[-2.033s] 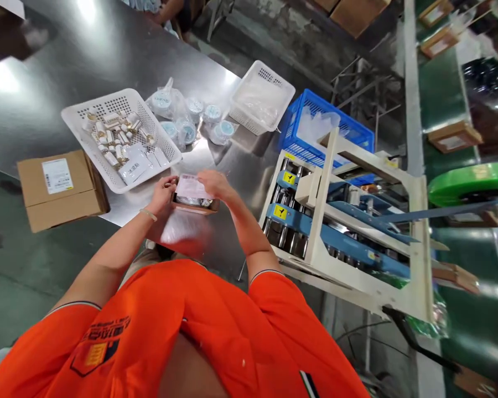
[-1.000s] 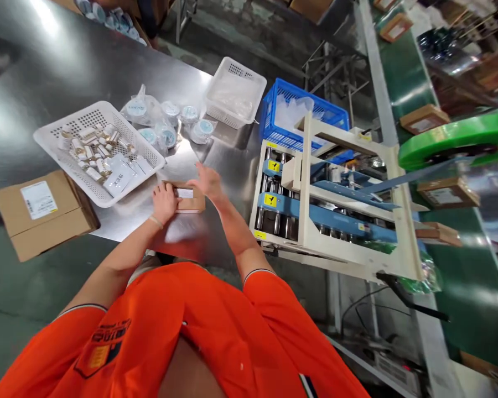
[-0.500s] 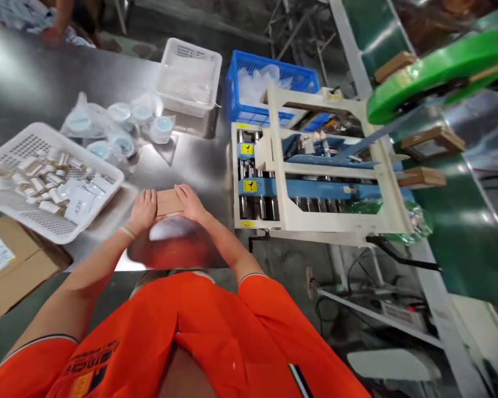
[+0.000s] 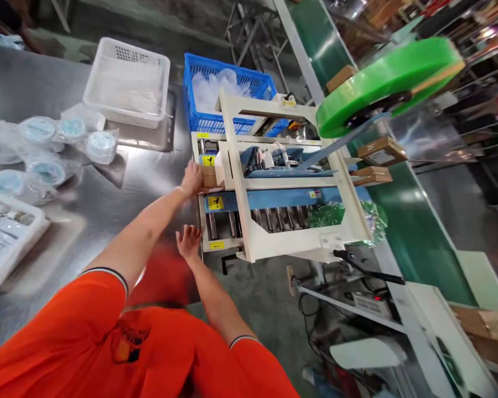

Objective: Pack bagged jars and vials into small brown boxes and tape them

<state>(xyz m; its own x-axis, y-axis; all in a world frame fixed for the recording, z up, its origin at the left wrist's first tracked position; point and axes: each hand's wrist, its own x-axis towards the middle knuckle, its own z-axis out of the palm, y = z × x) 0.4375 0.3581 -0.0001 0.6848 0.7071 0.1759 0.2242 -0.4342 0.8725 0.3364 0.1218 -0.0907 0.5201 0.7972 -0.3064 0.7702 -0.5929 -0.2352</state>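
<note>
A small brown cardboard box (image 4: 209,177) sits at the mouth of the tape sealing machine (image 4: 249,221), between its blue side rails, its far end hidden under the cream frame. My left hand (image 4: 192,178) is closed round the near end of the box. Nearer my body, my right hand (image 4: 188,241) rests at the steel table's edge beside the machine's rollers. Its fingers are spread, and nothing is in it.
On the steel table (image 4: 149,171) are bagged round items with pale blue tops (image 4: 100,146), a white basket (image 4: 126,83) of clear bags and another white basket (image 4: 16,243). A blue crate (image 4: 232,83) stands behind the machine. A green tape roll (image 4: 382,83) hangs above; boxes lie on a green conveyor (image 4: 423,221).
The small box has moved right from the table in front of me into the machine's entrance, with my left hand on it. My right hand has let go. My view has shifted right.
</note>
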